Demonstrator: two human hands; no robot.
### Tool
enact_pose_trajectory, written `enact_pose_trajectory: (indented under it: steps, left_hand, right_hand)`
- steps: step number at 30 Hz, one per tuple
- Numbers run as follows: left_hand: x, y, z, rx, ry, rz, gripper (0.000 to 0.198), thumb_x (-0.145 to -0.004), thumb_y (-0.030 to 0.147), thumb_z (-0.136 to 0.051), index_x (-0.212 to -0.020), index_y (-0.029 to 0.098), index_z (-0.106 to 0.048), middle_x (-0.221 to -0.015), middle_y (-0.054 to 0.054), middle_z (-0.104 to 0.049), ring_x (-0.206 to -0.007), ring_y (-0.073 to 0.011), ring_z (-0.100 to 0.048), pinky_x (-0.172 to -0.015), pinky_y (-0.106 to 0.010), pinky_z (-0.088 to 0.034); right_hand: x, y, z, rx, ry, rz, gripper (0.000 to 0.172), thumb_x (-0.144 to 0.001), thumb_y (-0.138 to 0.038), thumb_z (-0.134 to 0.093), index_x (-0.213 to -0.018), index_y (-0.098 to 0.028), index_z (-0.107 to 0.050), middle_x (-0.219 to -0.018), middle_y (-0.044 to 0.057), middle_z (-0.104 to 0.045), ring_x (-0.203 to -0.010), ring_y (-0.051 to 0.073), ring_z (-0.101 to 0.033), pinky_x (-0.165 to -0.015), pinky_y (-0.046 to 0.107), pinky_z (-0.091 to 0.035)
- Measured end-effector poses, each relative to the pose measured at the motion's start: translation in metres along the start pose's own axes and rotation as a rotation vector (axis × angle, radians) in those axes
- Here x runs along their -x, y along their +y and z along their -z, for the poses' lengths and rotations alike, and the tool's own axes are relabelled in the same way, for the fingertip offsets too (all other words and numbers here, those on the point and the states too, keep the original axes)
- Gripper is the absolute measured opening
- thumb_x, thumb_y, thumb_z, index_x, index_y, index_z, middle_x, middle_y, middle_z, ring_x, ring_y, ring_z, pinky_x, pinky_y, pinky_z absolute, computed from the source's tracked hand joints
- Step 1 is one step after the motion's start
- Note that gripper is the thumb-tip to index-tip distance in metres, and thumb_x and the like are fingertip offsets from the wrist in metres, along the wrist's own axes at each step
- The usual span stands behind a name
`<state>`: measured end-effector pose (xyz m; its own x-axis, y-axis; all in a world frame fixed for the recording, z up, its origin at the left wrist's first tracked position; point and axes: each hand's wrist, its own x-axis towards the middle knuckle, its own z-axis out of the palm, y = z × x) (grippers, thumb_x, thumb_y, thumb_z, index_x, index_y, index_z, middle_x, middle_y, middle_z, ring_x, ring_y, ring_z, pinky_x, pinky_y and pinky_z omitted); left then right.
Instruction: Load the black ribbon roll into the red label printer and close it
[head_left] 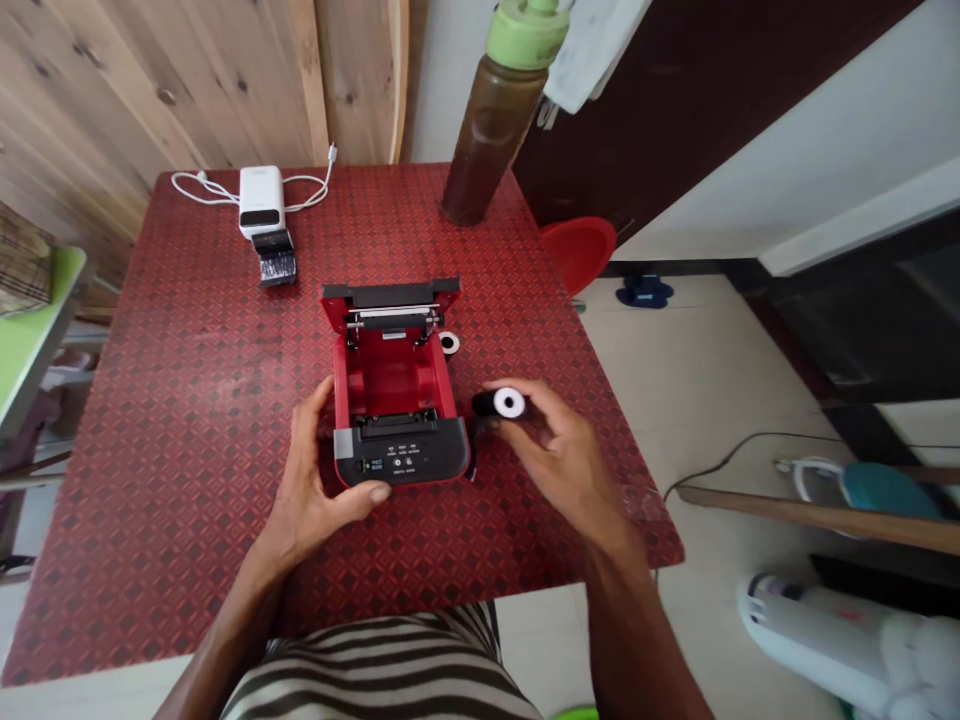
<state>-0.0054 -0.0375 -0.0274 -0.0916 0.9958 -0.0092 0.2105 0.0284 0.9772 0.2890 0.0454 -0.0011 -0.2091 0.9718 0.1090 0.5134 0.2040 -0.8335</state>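
Observation:
A red and black receipt printer stands mid-table with its lid flipped open and its red paper bay empty. My left hand cups the printer's left front corner, thumb on the black front panel, fingers along the side. My right hand is just right of the printer, fingers closed round a small black roller with a white end. Another small white ring-shaped piece lies on the table by the printer's right rear corner.
The red patterned table also bears a white charger with a cable, a small dark object in front of it, and a tall brown bottle with a green cap at the back. To the right lies the floor with a red basin.

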Motion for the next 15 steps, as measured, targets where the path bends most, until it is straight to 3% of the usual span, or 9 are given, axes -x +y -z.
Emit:
enact_pose_trajectory:
  steps: [3,6,8,10,12,15]
  left_hand:
    - [-0.001,0.0,0.001,-0.01,-0.007,-0.014,0.115,-0.084,0.065,-0.094,-0.179,0.036,-0.037,-0.173,-0.015,-0.047,-0.163,-0.0472,-0.046,-0.13,-0.068,-0.046]
    - [-0.001,-0.001,0.001,-0.008,-0.03,-0.003,0.117,-0.085,0.069,-0.093,-0.18,0.036,-0.034,-0.171,-0.016,-0.048,-0.155,-0.0459,-0.053,-0.126,-0.069,-0.05]
    - [-0.001,-0.002,0.002,-0.012,-0.037,0.0,0.118,-0.085,0.07,-0.094,-0.18,0.036,-0.033,-0.17,-0.016,-0.05,-0.152,-0.0449,-0.056,-0.125,-0.069,-0.051]
    - [-0.001,-0.004,0.002,-0.03,-0.034,-0.024,0.116,-0.086,0.069,-0.094,-0.18,0.036,-0.034,-0.171,-0.016,-0.049,-0.155,-0.0454,-0.053,-0.128,-0.07,-0.048]
    - [-0.001,-0.006,0.003,-0.051,-0.033,-0.059,0.115,-0.087,0.069,-0.093,-0.18,0.037,-0.035,-0.174,-0.016,-0.047,-0.161,-0.0461,-0.048,-0.133,-0.073,-0.042]
    - [-0.001,-0.009,0.004,-0.063,-0.043,-0.086,0.113,-0.089,0.068,-0.091,-0.181,0.038,-0.033,-0.177,-0.016,-0.045,-0.164,-0.046,-0.045,-0.136,-0.075,-0.036]
  right_hand:
    - [-0.003,-0.034,0.03,0.025,-0.052,0.138,0.031,-0.102,-0.021,-0.072,-0.131,-0.03,-0.077,-0.129,0.005,-0.084,-0.115,0.027,-0.081,-0.105,0.047,-0.064]
    - [-0.018,-0.071,0.038,-0.016,-0.216,0.353,0.034,-0.105,-0.026,-0.076,-0.139,-0.031,-0.074,-0.127,0.005,-0.084,-0.113,0.026,-0.081,-0.1,0.042,-0.065]
    - [-0.033,-0.088,0.026,0.045,-0.301,0.431,0.036,-0.106,-0.022,-0.074,-0.142,-0.026,-0.072,-0.131,0.008,-0.083,-0.115,0.027,-0.08,-0.101,0.042,-0.065]
    - [-0.047,-0.097,0.004,0.244,-0.31,0.469,0.028,-0.106,-0.013,-0.07,-0.133,-0.02,-0.074,-0.128,0.012,-0.084,-0.116,0.029,-0.079,-0.104,0.046,-0.063]
    - [-0.057,-0.101,-0.019,0.488,-0.343,0.467,0.021,-0.106,-0.006,-0.065,-0.119,-0.018,-0.077,-0.119,0.014,-0.085,-0.114,0.032,-0.078,-0.105,0.05,-0.061]
    - [-0.063,-0.101,-0.045,0.704,-0.434,0.447,0.024,-0.106,0.0,-0.062,-0.113,-0.017,-0.079,-0.112,0.014,-0.085,-0.112,0.033,-0.078,-0.105,0.049,-0.06]
